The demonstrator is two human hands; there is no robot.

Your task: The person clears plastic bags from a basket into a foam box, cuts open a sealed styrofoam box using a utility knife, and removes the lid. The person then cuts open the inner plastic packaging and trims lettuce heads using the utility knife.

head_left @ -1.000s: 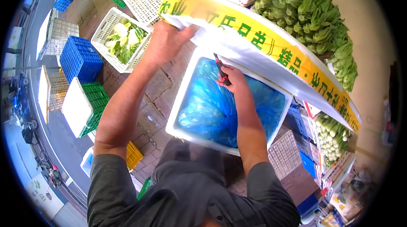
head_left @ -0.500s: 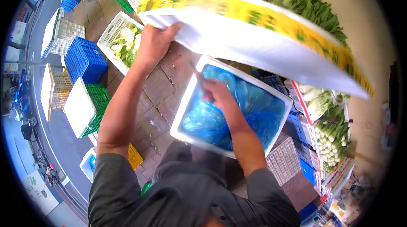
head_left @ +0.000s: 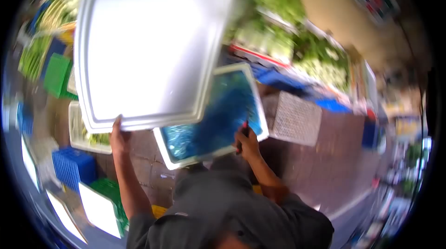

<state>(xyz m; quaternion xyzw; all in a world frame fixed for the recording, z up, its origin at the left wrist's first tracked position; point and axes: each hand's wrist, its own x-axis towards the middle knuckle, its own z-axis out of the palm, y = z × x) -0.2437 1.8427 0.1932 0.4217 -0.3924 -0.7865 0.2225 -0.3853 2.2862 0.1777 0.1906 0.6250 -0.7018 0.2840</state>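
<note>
My left hand (head_left: 121,140) grips the lower edge of a large white foam lid (head_left: 151,49), which is raised with its smooth, ridged face towards me. Below it, and partly covered by it, stands a white foam box (head_left: 259,106) lined with a blue plastic bag (head_left: 227,105). What lies inside the bag cannot be made out. Over the box's near right rim, my right hand (head_left: 249,144) is closed around a red-handled knife (head_left: 243,133); its blade is blurred.
Leafy greens (head_left: 278,44) are stacked on a stand beyond the box. To its right is a white plastic crate (head_left: 297,119). On the left are a white crate with greens (head_left: 76,128), a blue crate (head_left: 74,167), a green crate (head_left: 109,193) and foam lids (head_left: 100,209).
The lid has swung left and upright, its yellow-taped edge now out of sight. My right hand has moved from above the bag to the near right rim. The whole view has turned right.
</note>
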